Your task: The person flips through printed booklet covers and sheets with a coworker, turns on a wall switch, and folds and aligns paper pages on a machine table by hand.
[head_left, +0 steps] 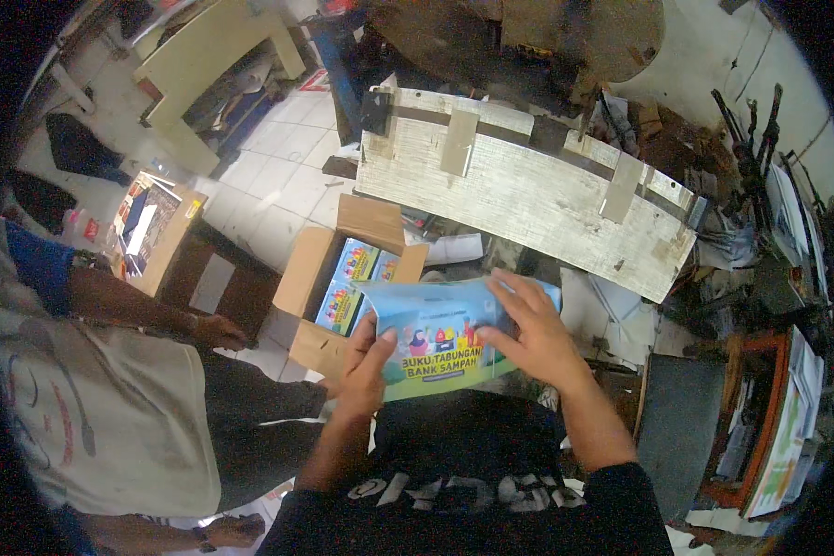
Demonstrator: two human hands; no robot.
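Note:
A light blue and green printed booklet (435, 343) with cartoon figures on its cover is in front of my chest. My left hand (366, 366) grips its left edge, thumb on the cover and fingers partly hidden behind. Across its right part lies my right hand (537, 334), fingers spread, thumb resting on the cover. Just beyond the booklet is an open cardboard box (308, 269), flaps out, holding stacks of similar booklets (340, 301).
Another person (120, 408) stands close on my left, a hand near the box. A wooden cabinet (218, 283) with papers on top is behind them. Ahead lies a pale worn board (528, 199). On the right are a dark grey chair (681, 422) and a red-brown wooden shelf (755, 417).

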